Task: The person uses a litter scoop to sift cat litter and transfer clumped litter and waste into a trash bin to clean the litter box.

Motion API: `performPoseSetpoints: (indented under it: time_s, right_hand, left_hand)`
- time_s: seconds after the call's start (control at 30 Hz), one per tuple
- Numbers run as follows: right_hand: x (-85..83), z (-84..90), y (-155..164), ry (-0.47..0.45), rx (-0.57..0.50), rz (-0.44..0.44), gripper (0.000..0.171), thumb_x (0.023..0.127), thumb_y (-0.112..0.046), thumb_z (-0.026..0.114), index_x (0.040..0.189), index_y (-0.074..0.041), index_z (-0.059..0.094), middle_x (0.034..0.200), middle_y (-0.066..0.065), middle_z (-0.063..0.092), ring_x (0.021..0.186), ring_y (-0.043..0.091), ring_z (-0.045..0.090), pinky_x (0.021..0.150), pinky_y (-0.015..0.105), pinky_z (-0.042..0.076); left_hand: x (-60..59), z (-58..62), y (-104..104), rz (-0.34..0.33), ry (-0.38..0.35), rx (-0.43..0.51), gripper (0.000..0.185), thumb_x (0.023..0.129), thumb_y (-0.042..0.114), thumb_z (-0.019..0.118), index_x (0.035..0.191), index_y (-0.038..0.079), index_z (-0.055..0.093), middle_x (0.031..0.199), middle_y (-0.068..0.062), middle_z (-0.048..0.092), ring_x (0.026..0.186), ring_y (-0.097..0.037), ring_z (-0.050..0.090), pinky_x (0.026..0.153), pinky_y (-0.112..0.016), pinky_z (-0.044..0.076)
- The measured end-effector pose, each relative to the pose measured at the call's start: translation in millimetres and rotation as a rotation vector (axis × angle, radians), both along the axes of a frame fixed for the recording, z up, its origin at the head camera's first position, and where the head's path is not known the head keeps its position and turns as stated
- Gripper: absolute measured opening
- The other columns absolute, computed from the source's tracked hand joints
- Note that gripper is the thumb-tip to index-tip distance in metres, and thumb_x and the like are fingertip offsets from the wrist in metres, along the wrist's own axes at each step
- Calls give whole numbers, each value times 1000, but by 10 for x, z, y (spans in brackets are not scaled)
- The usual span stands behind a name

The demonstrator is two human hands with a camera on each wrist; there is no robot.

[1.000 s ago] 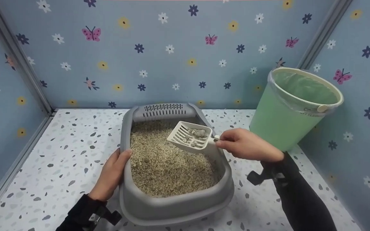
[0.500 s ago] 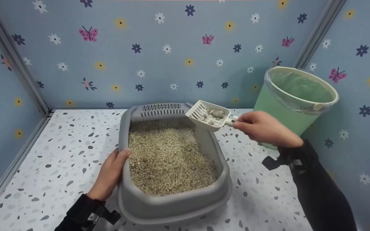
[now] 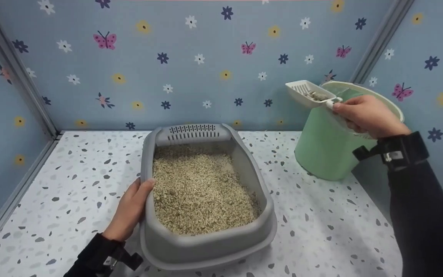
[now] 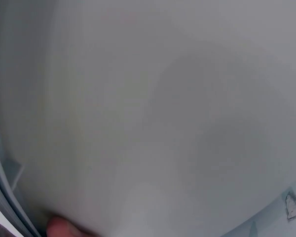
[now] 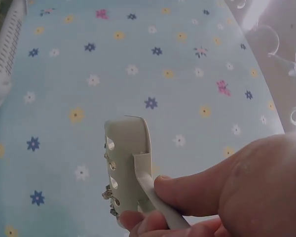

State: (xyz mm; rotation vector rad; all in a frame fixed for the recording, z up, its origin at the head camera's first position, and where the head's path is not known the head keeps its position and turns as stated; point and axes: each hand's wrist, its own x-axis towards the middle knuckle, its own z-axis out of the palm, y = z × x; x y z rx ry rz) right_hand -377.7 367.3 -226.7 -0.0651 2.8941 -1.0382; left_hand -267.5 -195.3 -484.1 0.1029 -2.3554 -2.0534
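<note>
A white slotted litter scoop point(image 3: 300, 100) with greyish clumps point(image 3: 317, 95) in it is up at the left rim of the green bin point(image 3: 321, 150). My right hand point(image 3: 371, 115) grips its handle, the thumb lying along it in the right wrist view, where bits poke out through the slots of the scoop point(image 5: 126, 158). My left hand point(image 3: 129, 209) holds the left rim of the grey litter box point(image 3: 206, 250), thumb over the edge. Granular litter point(image 3: 202, 192) covers the box floor. The left wrist view is filled by the grey box wall point(image 4: 138, 98), with one fingertip point(image 4: 61, 227) at the bottom.
The bin has a clear liner and a cream rim, partly hidden behind my right hand. It stands in the back right corner of a white speckled surface point(image 3: 79, 173). Blue flowered panels point(image 3: 190, 46) close off the back and both sides.
My right hand has lifted the loaded scoop from over the litter box, up and right to the bin. The left hand has stayed on the box rim.
</note>
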Motion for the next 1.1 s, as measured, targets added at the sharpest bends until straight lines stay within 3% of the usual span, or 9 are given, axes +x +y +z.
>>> performPoseSetpoints:
  time_s: [0.13, 0.23, 0.57, 0.67, 0.83, 1.0, 1.1]
  right_hand:
    - [-98, 102, 186, -12, -32, -80, 40, 116, -43, 61, 99, -10, 73, 71, -8, 49, 61, 11, 45, 54, 31, 41]
    - [-151, 127, 286, -19, -56, -128, 41, 116, -44, 60, 100, -8, 71, 73, -8, 50, 62, 10, 46, 55, 30, 41]
    - [-299, 5, 505, 18, -13, -199, 43, 115, -41, 60, 101, -2, 73, 68, -7, 54, 57, 9, 48, 50, 30, 43]
    - [-317, -19, 532, 30, 67, -228, 46, 114, -43, 60, 97, 0, 68, 64, -5, 52, 55, 12, 49, 49, 32, 43]
    - [-335, -34, 499, 108, 234, -257, 50, 112, -44, 63, 84, -3, 56, 69, 3, 50, 58, 20, 52, 52, 36, 47]
    - [-333, -54, 447, 205, 418, -243, 56, 109, -40, 67, 67, -12, 44, 63, -1, 39, 59, 24, 47, 57, 40, 40]
    - [-334, -88, 422, 269, 498, -238, 50, 105, -28, 65, 64, -13, 42, 62, 0, 38, 60, 28, 45, 58, 42, 37]
  left_hand:
    - [2, -8, 13, 2, 1, 6, 59, 117, 49, 53, 157, 6, 53, 125, -21, 62, 113, -30, 64, 96, -33, 52]
    - [7, -11, 22, 2, 4, 13, 60, 117, 49, 53, 159, 6, 52, 131, -22, 63, 116, -30, 64, 99, -32, 52]
    - [25, 10, 22, 11, 3, 1, 61, 117, 48, 54, 160, 5, 51, 125, -20, 62, 113, -31, 64, 97, -34, 52]
    - [24, 12, 25, 3, 2, 10, 61, 117, 48, 54, 161, 6, 50, 126, -20, 60, 116, -31, 62, 100, -35, 50]
    - [23, 0, 19, -1, 13, 31, 59, 118, 43, 52, 162, 5, 49, 144, -22, 57, 130, -31, 57, 112, -35, 41]
    - [25, 8, 18, 10, 12, 31, 56, 117, 44, 54, 158, 6, 53, 140, -23, 59, 127, -32, 59, 109, -33, 44]
    - [25, 14, 14, 5, 10, 34, 58, 117, 45, 54, 160, 6, 51, 139, -24, 61, 125, -32, 62, 106, -33, 48]
